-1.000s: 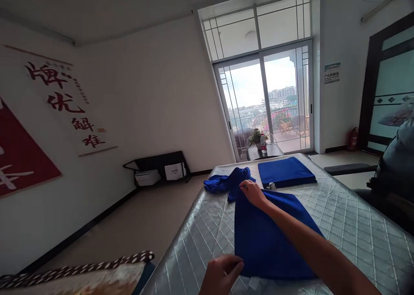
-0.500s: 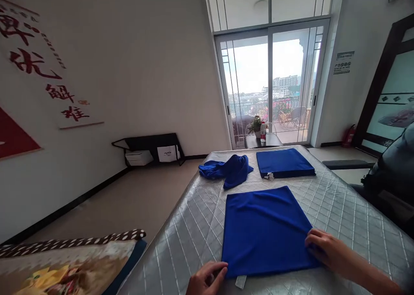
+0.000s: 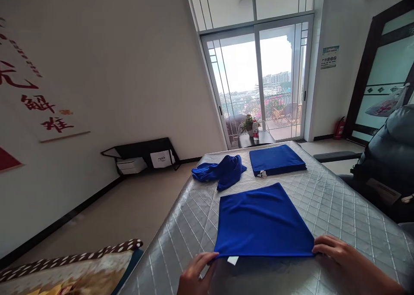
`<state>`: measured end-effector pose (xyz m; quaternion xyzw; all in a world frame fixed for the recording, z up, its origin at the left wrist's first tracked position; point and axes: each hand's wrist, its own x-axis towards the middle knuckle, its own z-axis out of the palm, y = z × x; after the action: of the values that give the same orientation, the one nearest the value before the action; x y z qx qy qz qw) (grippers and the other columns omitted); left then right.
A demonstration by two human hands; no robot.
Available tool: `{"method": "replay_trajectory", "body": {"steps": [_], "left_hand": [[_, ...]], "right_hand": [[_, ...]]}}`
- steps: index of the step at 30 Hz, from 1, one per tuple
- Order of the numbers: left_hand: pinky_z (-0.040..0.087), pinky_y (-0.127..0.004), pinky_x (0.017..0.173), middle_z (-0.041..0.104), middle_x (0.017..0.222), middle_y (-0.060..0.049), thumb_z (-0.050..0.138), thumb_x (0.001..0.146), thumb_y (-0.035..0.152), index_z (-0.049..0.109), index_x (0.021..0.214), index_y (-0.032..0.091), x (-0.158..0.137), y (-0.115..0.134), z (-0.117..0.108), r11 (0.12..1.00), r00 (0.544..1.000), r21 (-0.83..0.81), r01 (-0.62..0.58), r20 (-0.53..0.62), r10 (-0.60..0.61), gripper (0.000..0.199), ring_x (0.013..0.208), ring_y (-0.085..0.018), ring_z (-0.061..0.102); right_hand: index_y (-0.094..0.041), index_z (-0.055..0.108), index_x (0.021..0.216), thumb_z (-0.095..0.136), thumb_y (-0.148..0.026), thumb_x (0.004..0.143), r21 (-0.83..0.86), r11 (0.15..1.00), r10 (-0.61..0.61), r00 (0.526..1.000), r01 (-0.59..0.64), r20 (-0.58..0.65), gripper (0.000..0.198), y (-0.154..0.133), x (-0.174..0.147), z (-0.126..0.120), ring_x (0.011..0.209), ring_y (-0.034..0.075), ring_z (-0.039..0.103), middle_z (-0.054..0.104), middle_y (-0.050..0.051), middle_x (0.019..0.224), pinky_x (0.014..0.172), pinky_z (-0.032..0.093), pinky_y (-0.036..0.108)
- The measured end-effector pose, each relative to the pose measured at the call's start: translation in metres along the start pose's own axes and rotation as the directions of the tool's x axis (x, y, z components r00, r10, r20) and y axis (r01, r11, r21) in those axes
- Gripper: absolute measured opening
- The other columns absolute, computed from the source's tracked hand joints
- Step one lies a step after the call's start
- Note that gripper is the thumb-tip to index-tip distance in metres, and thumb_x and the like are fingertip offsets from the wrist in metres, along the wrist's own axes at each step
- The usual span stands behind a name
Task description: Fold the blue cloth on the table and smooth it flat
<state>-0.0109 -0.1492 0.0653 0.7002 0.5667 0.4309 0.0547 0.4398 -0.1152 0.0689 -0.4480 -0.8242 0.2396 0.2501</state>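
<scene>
A square blue cloth (image 3: 258,221) lies in front of me, its near edge stretched straight between my two hands. My left hand (image 3: 197,269) pinches the near left corner, close to a small white label (image 3: 233,260) hanging from that edge. At the near right corner, my right hand (image 3: 339,252) grips the fabric with fingers bent. The near edge looks slightly raised. Beyond it sit a neat stack of folded blue cloths (image 3: 278,159) and, left of that, a crumpled blue cloth (image 3: 223,170).
Everything blue lies on a silver quilted mattress (image 3: 181,221). A patterned blanket (image 3: 106,265) is low at the left. A black chair (image 3: 394,157) stands to the right, and a small table with a bottle (image 3: 255,131) is beyond the far edge.
My right hand has moved from the cloth's right side to its near right corner. The near edge is now pulled straight and lifted a little. The view has turned slightly right.
</scene>
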Motion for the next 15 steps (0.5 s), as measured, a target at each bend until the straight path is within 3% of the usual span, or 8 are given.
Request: {"method": "replay_trajectory", "body": {"steps": [4,8,12,15], "left_hand": [[0.061,-0.025,0.072,0.076,0.086,-0.003,0.057,0.09,0.063,0.08,0.09,0.031,0.013,0.009,-0.01,0.998,0.997,0.062,-0.029,-0.066,0.033,0.04,0.078,-0.019,0.075],[0.06,-0.024,0.069,0.077,0.095,-0.003,0.059,0.09,0.061,0.079,0.091,0.03,0.024,0.022,-0.031,0.999,0.996,0.038,-0.031,-0.079,0.034,0.037,0.082,-0.019,0.075],[0.061,-0.024,0.072,0.079,0.092,0.001,0.061,0.088,0.062,0.079,0.094,0.033,0.032,0.036,-0.06,0.999,0.994,0.039,-0.008,-0.105,0.012,0.035,0.079,-0.019,0.075],[0.062,-0.026,0.072,0.08,0.091,0.004,0.063,0.085,0.064,0.078,0.098,0.036,0.035,0.047,-0.082,0.997,0.989,0.079,-0.018,-0.147,0.03,0.035,0.076,-0.019,0.075]], "right_hand": [[-0.033,0.074,0.11,0.047,-0.033,0.099,-0.07,0.993,-0.105,0.992,0.1,-0.075,0.029,0.002,0.001,0.001,0.087,0.019,0.073,0.074,0.003,0.107,0.077,0.062,0.03],[-0.036,0.067,0.124,0.054,-0.034,0.098,-0.04,0.995,-0.098,0.984,0.093,-0.148,0.029,-0.003,-0.001,-0.01,0.09,0.02,0.074,0.075,0.002,0.11,0.08,0.062,0.031],[-0.037,0.071,0.12,0.063,-0.039,0.093,-0.07,0.991,-0.127,0.961,0.112,-0.248,0.028,-0.022,-0.007,-0.03,0.093,0.022,0.074,0.076,0.003,0.109,0.085,0.063,0.033],[-0.047,0.071,0.118,0.065,-0.042,0.091,-0.066,0.987,-0.162,0.913,0.148,-0.374,0.028,-0.042,-0.014,-0.043,0.091,0.024,0.074,0.076,0.0,0.105,0.083,0.065,0.035]]}}
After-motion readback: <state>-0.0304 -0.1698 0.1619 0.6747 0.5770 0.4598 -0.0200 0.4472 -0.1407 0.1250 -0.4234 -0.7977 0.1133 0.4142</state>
